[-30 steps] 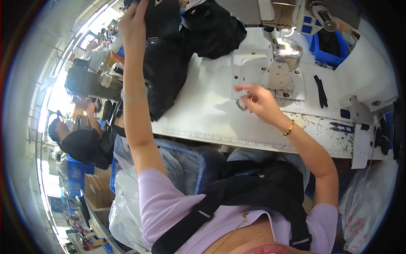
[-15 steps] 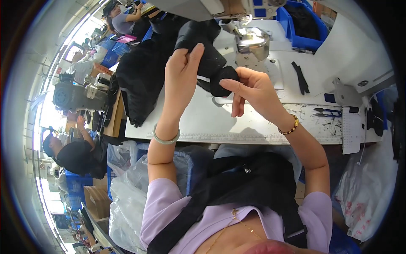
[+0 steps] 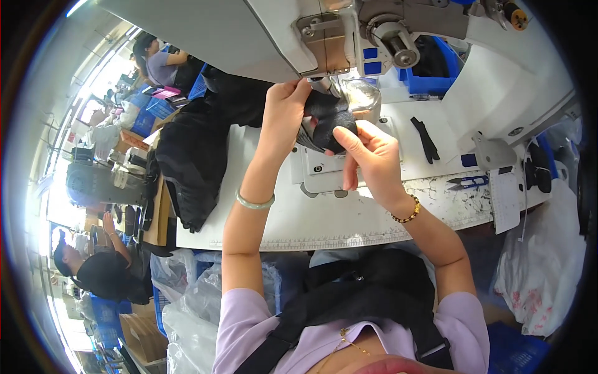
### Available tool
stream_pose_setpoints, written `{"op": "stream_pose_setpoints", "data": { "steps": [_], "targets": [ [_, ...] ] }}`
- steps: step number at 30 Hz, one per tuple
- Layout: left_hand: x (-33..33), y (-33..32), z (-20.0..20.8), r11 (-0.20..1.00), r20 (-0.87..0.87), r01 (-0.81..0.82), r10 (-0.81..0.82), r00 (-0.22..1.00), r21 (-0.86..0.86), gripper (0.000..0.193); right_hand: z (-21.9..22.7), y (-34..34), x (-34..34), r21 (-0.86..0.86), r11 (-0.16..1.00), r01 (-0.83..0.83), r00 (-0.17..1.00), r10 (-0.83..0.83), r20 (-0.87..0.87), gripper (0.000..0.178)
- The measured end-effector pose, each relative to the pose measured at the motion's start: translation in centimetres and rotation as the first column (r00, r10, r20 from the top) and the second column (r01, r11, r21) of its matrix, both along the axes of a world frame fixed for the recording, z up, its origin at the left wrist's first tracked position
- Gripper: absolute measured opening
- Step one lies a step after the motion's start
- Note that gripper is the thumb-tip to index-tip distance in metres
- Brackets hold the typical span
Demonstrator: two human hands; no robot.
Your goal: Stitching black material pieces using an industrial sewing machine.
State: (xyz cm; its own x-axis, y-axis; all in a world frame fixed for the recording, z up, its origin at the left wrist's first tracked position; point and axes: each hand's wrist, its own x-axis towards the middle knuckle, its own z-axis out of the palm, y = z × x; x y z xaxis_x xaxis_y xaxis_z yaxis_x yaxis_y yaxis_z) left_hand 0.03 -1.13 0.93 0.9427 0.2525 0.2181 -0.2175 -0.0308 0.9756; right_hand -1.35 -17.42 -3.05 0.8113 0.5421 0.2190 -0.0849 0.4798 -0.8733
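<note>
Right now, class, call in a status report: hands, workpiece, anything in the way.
Left hand and right hand both grip the small black fabric piece at the sewing machine. Black fabric pile lies left. Thread snips lie right.

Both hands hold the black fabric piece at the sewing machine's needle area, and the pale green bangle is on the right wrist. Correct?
Not quite. The head view shows the pale green bangle on the left wrist; the right wrist wears a beaded bracelet. Both the left hand and right hand do hold the black fabric piece at the sewing machine.
</note>
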Motion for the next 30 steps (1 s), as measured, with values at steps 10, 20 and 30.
{"op": "stream_pose_setpoints", "data": {
  "steps": [10,20,30],
  "targets": [
    [2.7,0.8,-0.7,0.988,-0.005,0.063,-0.063,0.998,0.138,0.011,0.2,0.3,1.0,-0.09,0.992,0.085,0.996,-0.087,-0.022,0.02],
    [1.7,0.1,-0.9,0.967,0.147,-0.13,0.099,0.984,0.218,0.023,-0.1,-0.6,1.0,-0.065,0.998,-0.002,0.992,-0.006,-0.123,0.021],
    [-1.6,-1.0,-0.8,0.986,-0.029,0.165,-0.164,0.986,0.037,0.016,-8.8,-11.2,6.6,-0.344,0.459,0.819,0.523,-0.352,0.776,0.015]
  ]
}}
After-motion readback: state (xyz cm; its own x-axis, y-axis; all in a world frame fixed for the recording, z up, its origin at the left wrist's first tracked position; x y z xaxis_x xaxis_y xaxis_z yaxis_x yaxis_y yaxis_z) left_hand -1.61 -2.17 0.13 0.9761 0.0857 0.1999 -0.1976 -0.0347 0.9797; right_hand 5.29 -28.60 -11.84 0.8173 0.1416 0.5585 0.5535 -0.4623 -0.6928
